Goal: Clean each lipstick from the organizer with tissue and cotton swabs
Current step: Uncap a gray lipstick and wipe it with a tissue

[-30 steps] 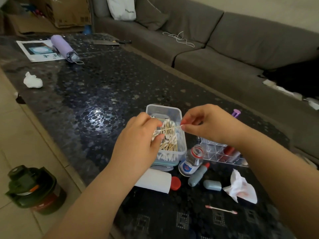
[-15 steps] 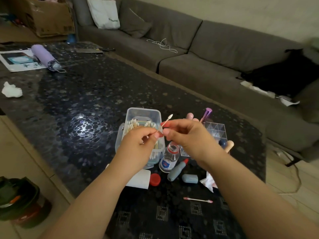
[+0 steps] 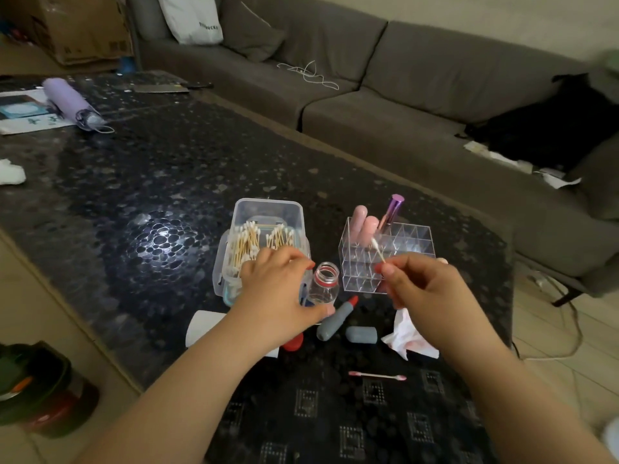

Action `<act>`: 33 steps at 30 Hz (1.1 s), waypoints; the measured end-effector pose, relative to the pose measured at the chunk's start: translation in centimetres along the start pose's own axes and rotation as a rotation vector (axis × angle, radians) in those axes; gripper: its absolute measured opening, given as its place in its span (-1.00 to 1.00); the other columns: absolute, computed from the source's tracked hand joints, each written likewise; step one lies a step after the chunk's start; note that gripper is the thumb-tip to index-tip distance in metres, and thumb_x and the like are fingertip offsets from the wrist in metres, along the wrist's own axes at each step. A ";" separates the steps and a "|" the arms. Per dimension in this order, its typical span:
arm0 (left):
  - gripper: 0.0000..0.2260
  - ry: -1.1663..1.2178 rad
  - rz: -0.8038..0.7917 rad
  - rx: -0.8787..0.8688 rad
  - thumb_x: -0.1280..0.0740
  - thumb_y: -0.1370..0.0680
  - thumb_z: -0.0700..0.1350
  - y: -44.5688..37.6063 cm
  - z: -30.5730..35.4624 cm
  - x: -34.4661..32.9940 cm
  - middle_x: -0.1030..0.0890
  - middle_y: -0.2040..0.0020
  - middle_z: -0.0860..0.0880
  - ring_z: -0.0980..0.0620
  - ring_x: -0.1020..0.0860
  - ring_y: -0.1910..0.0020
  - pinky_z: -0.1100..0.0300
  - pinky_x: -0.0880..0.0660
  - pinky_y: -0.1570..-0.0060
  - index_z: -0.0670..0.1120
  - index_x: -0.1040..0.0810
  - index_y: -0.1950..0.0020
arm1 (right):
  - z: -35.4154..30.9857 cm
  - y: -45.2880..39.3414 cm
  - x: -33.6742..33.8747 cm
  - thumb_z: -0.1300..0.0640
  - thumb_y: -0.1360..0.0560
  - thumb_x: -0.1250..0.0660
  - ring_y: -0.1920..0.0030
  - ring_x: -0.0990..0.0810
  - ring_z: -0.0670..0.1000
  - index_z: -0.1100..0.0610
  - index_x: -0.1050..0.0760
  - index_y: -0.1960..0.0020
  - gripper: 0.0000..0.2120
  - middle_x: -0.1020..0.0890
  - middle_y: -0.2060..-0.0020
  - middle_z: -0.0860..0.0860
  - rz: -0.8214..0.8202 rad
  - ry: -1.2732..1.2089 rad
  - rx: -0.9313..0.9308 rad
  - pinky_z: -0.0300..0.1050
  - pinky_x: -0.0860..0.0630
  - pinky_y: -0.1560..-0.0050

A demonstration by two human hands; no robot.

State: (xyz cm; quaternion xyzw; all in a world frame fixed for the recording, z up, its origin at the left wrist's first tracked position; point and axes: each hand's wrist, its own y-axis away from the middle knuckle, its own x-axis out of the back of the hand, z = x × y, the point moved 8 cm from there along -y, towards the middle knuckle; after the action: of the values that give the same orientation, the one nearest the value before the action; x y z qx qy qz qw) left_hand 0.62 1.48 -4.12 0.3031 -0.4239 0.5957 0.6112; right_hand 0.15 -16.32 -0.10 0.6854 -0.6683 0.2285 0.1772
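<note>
My right hand [image 3: 425, 289] pinches a clean cotton swab [image 3: 377, 249] in front of the clear organizer [image 3: 415, 259]. Two pink lipsticks [image 3: 365, 226] and a purple lipstick [image 3: 392, 209] stand in its back left cells. My left hand [image 3: 278, 293] grips a small open bottle [image 3: 324, 283] beside the clear box of cotton swabs [image 3: 268, 209]. An uncapped grey lipstick [image 3: 335, 319] with a red tip lies on the table, its grey cap [image 3: 361, 334] next to it. A stained tissue [image 3: 410, 341] and a used swab [image 3: 376, 375] lie nearby.
A red bottle cap [image 3: 294, 341] and white paper [image 3: 204, 326] lie under my left wrist. Far left on the dark table [image 3: 167, 182] are a purple umbrella [image 3: 70, 102] and a crumpled tissue [image 3: 11, 172]. A green jug [image 3: 37, 390] stands on the floor. A grey sofa [image 3: 402, 105] runs behind.
My right hand drew a swab out of the box and carried it right, in front of the organizer. My left hand let go of the swab and took hold of the bottle.
</note>
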 end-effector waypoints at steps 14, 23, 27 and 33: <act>-0.68 0.095 0.277 -0.114 -0.52 -0.32 0.06 0.1 2.4 1.5 -0.56 0.03 0.17 0.05 -0.42 -0.21 0.15 -0.04 -0.13 0.09 -0.61 -0.04 | 1.3 1.5 1.7 0.15 -0.60 -0.16 0.49 -0.38 -0.19 -0.06 -0.54 0.06 -0.79 -0.50 0.46 -0.16 0.012 -0.037 0.059 -0.41 -0.30 0.48; -0.56 0.186 0.335 -0.298 -0.25 -0.32 0.21 1.2 4.0 1.4 -0.48 0.07 0.21 0.14 -0.37 -0.06 0.22 -0.06 -0.02 0.04 -0.64 -0.08 | -2.3 2.7 2.0 0.18 -0.50 -0.37 0.19 -0.49 -0.13 0.08 -0.58 0.08 -0.97 -0.54 0.21 -0.14 0.183 0.373 0.471 -0.36 -0.46 0.23; -0.59 0.169 0.332 -0.311 -0.33 -0.33 0.15 1.4 4.3 1.1 -0.55 0.05 0.16 0.13 -0.37 -0.06 0.01 -0.22 -0.07 0.04 -0.64 -0.12 | -2.9 2.9 0.9 0.15 -0.45 -0.32 0.25 -0.45 -0.14 0.11 -0.60 0.10 -0.90 -0.48 0.20 -0.12 0.153 0.458 0.592 -0.22 -0.49 0.30; -0.60 0.118 0.306 -0.300 -0.43 -0.31 0.06 1.0 4.3 0.2 -0.58 0.04 0.12 0.10 -0.37 -0.07 -0.03 -0.27 -0.08 0.05 -0.63 -0.13 | -2.9 3.1 -0.5 0.37 -0.39 -0.33 0.20 -0.53 0.02 0.20 -0.63 0.01 -0.77 -0.53 0.14 0.06 0.081 0.567 0.704 -0.13 -0.56 0.28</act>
State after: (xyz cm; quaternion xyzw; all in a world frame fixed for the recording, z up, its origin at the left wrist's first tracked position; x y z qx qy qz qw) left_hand -1.04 -2.07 -2.11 0.1056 -0.5122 0.6286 0.5756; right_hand -3.16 -14.47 1.84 0.5876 -0.5009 0.6275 0.1004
